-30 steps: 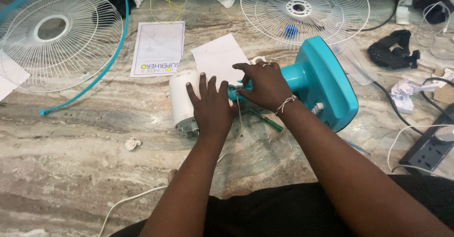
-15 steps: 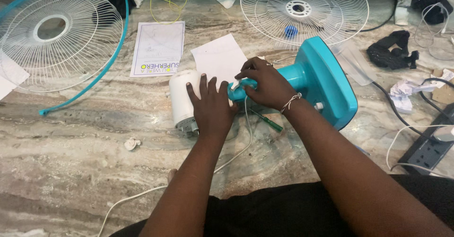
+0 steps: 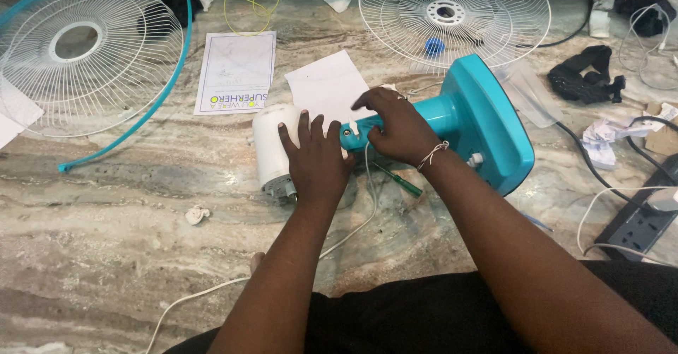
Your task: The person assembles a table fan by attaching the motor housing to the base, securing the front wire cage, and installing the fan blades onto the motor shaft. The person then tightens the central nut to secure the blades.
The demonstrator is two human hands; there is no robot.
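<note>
Teal fan base [image 3: 487, 124], white motor housing [image 3: 272, 145], grey-veined marble floor [image 3: 120, 241].

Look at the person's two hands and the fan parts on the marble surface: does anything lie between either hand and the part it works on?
Nothing visible does. The left hand rests flat on the white motor housing, and the right hand grips the teal stand neck directly. The green screwdriver lies beneath, off to the side.

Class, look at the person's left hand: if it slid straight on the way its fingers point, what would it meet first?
Probably the white sheet of paper just beyond the left hand, which rests on the white motor housing. Depth is unclear, so it might pass above the sheet.
</note>
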